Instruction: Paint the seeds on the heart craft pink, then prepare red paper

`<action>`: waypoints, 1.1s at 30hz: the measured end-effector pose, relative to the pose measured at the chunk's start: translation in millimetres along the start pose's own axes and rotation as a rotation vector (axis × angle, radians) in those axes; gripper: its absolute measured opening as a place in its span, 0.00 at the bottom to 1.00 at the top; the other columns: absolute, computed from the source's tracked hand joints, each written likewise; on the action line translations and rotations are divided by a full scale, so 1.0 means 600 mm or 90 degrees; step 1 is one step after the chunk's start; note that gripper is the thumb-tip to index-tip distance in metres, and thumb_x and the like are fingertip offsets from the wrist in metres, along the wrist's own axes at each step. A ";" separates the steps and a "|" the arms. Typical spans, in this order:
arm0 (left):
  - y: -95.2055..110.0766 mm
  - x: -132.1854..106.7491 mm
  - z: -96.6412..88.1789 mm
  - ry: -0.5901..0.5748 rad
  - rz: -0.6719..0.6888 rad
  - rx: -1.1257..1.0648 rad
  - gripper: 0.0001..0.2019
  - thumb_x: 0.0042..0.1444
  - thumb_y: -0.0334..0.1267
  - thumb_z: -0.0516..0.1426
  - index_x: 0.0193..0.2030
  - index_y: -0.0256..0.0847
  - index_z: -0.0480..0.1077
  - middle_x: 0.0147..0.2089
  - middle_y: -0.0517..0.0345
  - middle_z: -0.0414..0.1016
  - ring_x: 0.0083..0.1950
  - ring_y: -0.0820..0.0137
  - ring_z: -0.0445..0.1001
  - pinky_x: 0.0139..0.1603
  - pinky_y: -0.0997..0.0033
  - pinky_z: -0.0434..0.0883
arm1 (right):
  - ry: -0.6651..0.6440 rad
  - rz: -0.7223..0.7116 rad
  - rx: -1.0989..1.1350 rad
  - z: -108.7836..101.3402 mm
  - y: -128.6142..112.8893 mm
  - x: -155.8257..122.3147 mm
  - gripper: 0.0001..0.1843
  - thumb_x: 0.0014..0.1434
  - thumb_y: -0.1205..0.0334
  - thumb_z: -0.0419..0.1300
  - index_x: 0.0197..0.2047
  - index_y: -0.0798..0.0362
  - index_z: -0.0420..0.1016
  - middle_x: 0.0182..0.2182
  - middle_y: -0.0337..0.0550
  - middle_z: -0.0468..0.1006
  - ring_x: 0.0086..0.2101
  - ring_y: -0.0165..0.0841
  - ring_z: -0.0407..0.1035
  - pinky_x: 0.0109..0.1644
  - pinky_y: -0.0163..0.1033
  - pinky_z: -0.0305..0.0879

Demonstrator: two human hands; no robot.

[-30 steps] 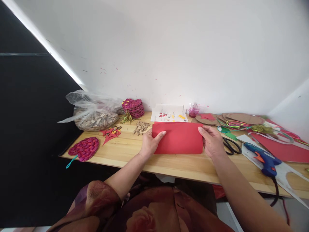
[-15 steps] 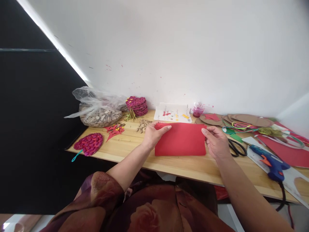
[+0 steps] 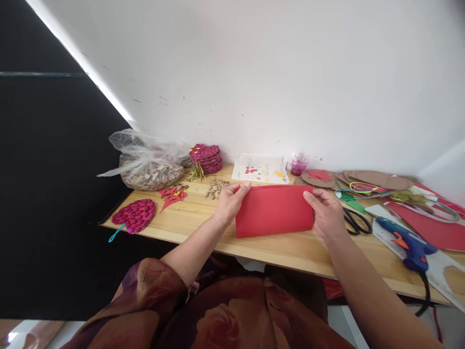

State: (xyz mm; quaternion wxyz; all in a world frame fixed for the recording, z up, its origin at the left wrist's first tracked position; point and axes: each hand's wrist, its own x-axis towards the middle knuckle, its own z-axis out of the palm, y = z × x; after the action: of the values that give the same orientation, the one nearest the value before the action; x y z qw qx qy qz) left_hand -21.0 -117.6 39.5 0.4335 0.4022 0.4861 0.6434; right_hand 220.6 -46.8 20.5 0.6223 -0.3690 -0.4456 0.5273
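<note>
The left hand (image 3: 228, 203) clamps the red paper (image 3: 275, 213) near its upper left corner, the right hand (image 3: 329, 213) its right edge — right there over the table (image 3: 189, 223). Black-handled scissors (image 3: 358, 224) lie close by the right hand.

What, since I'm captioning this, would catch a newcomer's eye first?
Probably the red sheet, in the grip of the left hand and right hand, over the middle of the table. After that, perhaps the blue glue gun at the right, and the pink heart at the table's front left corner.
</note>
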 end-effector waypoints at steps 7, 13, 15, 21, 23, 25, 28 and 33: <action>-0.010 -0.001 -0.004 0.005 -0.010 -0.068 0.32 0.52 0.73 0.60 0.30 0.42 0.77 0.30 0.52 0.79 0.35 0.61 0.77 0.37 0.63 0.72 | 0.019 0.004 0.016 0.003 -0.004 -0.002 0.26 0.29 0.48 0.84 0.26 0.47 0.76 0.25 0.33 0.81 0.24 0.29 0.72 0.31 0.39 0.75; -0.001 -0.011 -0.006 -0.027 0.034 -0.025 0.24 0.46 0.60 0.72 0.36 0.40 0.81 0.35 0.55 0.82 0.39 0.65 0.78 0.44 0.66 0.74 | 0.023 -0.009 0.019 0.004 -0.004 -0.001 0.26 0.29 0.48 0.84 0.25 0.46 0.76 0.24 0.32 0.81 0.22 0.29 0.72 0.29 0.38 0.75; -0.001 -0.015 -0.006 -0.036 0.018 -0.029 0.22 0.44 0.55 0.74 0.36 0.40 0.81 0.36 0.55 0.82 0.37 0.67 0.78 0.42 0.67 0.73 | 0.025 -0.016 0.019 0.003 -0.004 0.001 0.26 0.29 0.48 0.84 0.25 0.46 0.75 0.24 0.32 0.81 0.22 0.29 0.72 0.30 0.38 0.75; -0.008 -0.015 -0.006 -0.060 0.021 -0.066 0.19 0.46 0.50 0.74 0.37 0.39 0.80 0.39 0.52 0.83 0.38 0.67 0.78 0.42 0.67 0.75 | 0.031 -0.032 0.016 0.001 -0.001 0.004 0.27 0.30 0.47 0.84 0.25 0.46 0.73 0.23 0.31 0.81 0.22 0.30 0.72 0.29 0.39 0.75; -0.010 -0.014 -0.006 -0.056 0.022 -0.066 0.19 0.46 0.50 0.74 0.36 0.38 0.80 0.39 0.52 0.84 0.37 0.67 0.78 0.41 0.68 0.75 | 0.028 -0.033 0.017 0.000 -0.001 0.004 0.27 0.30 0.46 0.84 0.25 0.46 0.73 0.23 0.31 0.81 0.22 0.30 0.72 0.29 0.39 0.75; -0.010 -0.014 -0.006 -0.055 0.022 -0.064 0.19 0.46 0.50 0.74 0.36 0.38 0.80 0.39 0.52 0.84 0.37 0.67 0.79 0.41 0.67 0.76 | 0.025 -0.032 0.017 0.000 -0.001 0.003 0.27 0.31 0.46 0.84 0.25 0.46 0.73 0.23 0.32 0.81 0.22 0.30 0.72 0.29 0.40 0.76; -0.010 -0.015 -0.007 -0.057 0.027 -0.059 0.19 0.47 0.51 0.73 0.37 0.38 0.80 0.41 0.51 0.84 0.38 0.65 0.80 0.42 0.67 0.76 | 0.027 -0.034 0.018 0.000 -0.001 0.003 0.27 0.31 0.45 0.83 0.25 0.46 0.73 0.23 0.32 0.81 0.22 0.31 0.72 0.29 0.41 0.76; -0.006 -0.016 -0.006 -0.053 0.019 -0.054 0.20 0.47 0.52 0.73 0.38 0.38 0.81 0.42 0.50 0.85 0.39 0.64 0.81 0.42 0.66 0.77 | 0.026 -0.040 0.015 -0.001 0.000 0.004 0.27 0.32 0.44 0.83 0.25 0.46 0.72 0.23 0.32 0.81 0.22 0.32 0.73 0.29 0.42 0.76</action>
State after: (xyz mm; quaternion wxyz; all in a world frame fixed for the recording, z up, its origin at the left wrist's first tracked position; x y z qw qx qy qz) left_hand -21.0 -127.0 34.1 0.4605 0.4172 0.4336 0.6526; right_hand 221.1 -44.5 20.5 0.6516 -0.3583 -0.4378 0.5053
